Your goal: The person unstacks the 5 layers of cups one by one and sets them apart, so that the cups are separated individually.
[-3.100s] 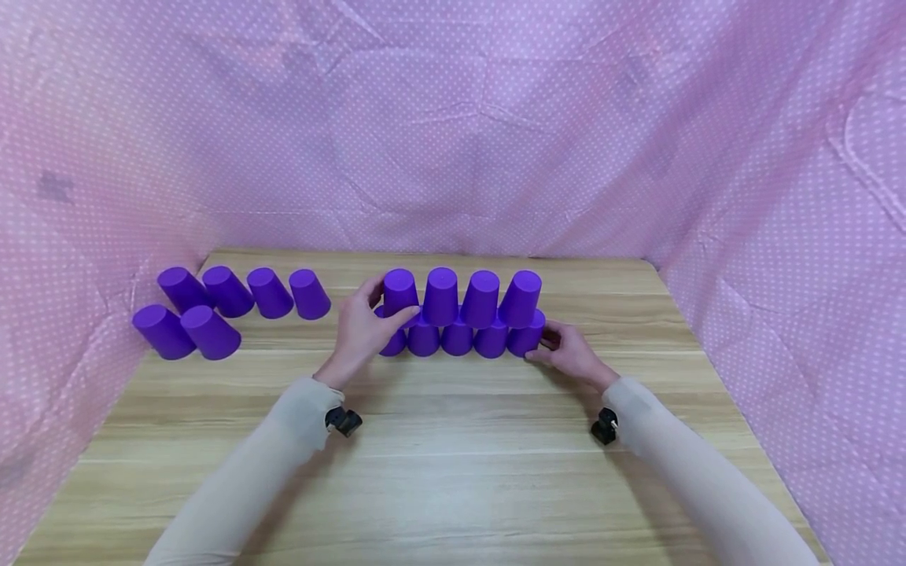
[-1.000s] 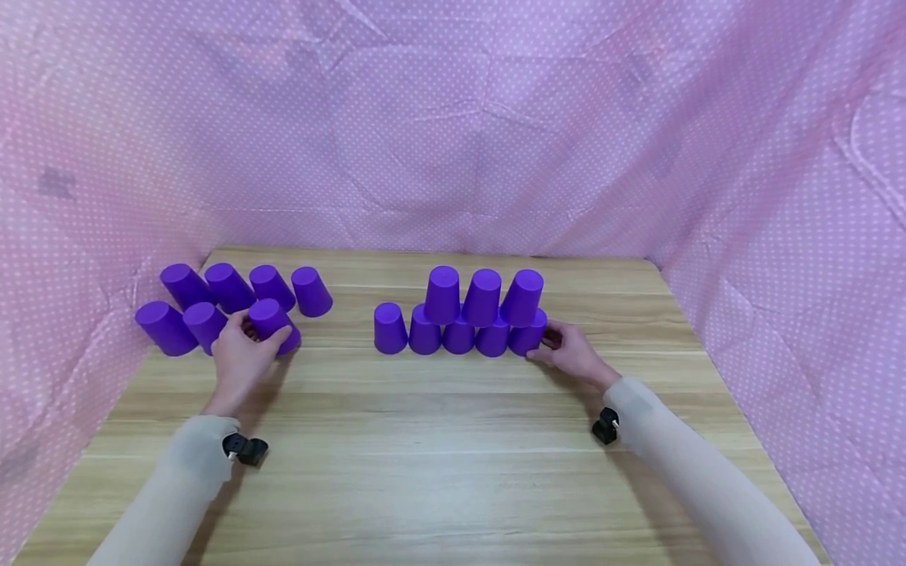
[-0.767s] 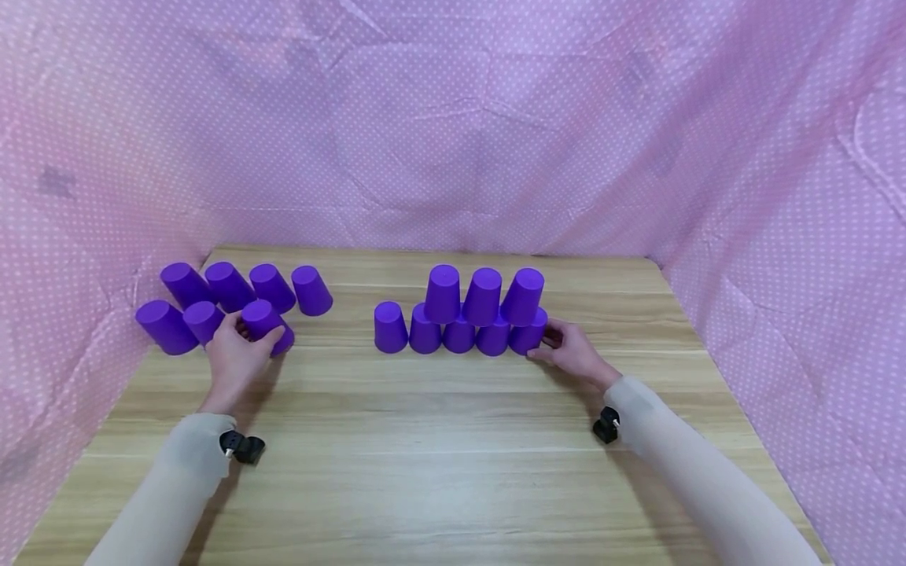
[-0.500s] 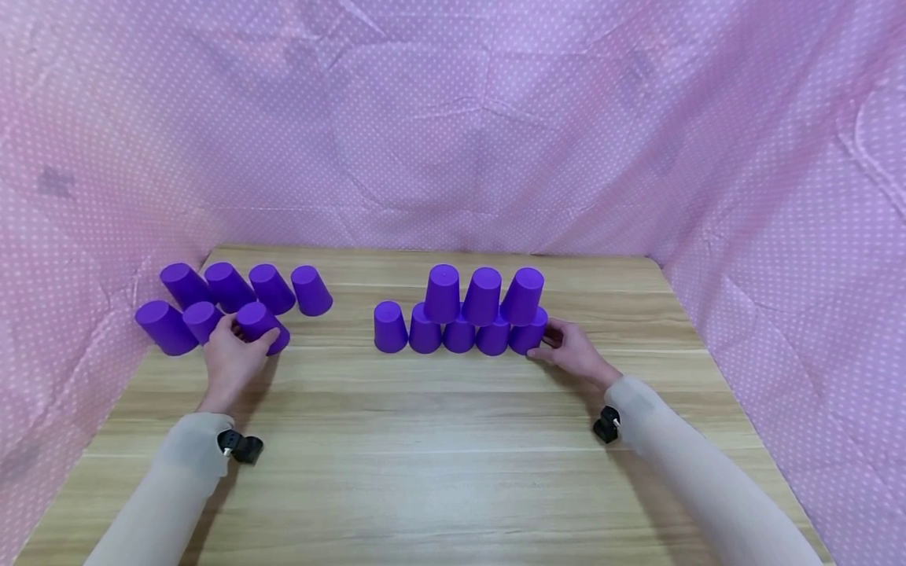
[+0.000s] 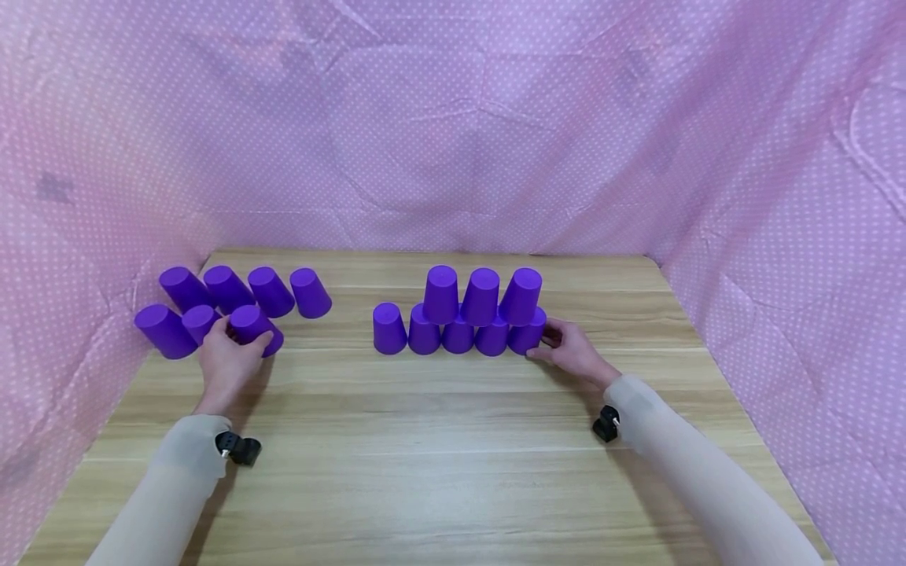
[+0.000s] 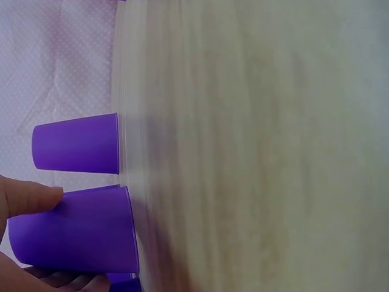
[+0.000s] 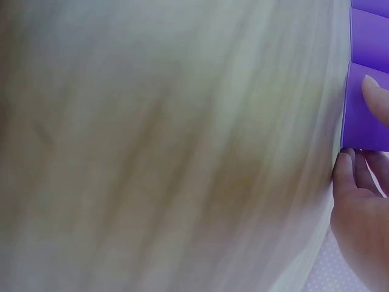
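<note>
At the left of the table, my left hand point(image 5: 230, 365) grips an upside-down purple cup point(image 5: 253, 324) between thumb and fingers. It stands at the right end of the front row, close beside another purple cup point(image 5: 200, 321) partly hidden by the hand. In the left wrist view the thumb lies on one side of the held cup point(image 6: 79, 231), the fingers on the other. My right hand point(image 5: 575, 355) holds the rightmost bottom cup point(image 5: 525, 336) of the stack, thumb in front, fingertips at its right side. Three cups, including a middle one point(image 5: 481, 297), stand on that bottom row.
Behind the left front row stand several more purple cups point(image 5: 310, 294). The stack's leftmost bottom cup point(image 5: 389, 330) bears nothing directly above it. Pink dotted cloth point(image 5: 453, 141) encloses the wooden table point(image 5: 453, 472) at the back and sides.
My left hand has carried the upper row's leftmost cup from the stack to the left group's front row, then slid it left toward its neighbour. The right hand has stayed in place.
</note>
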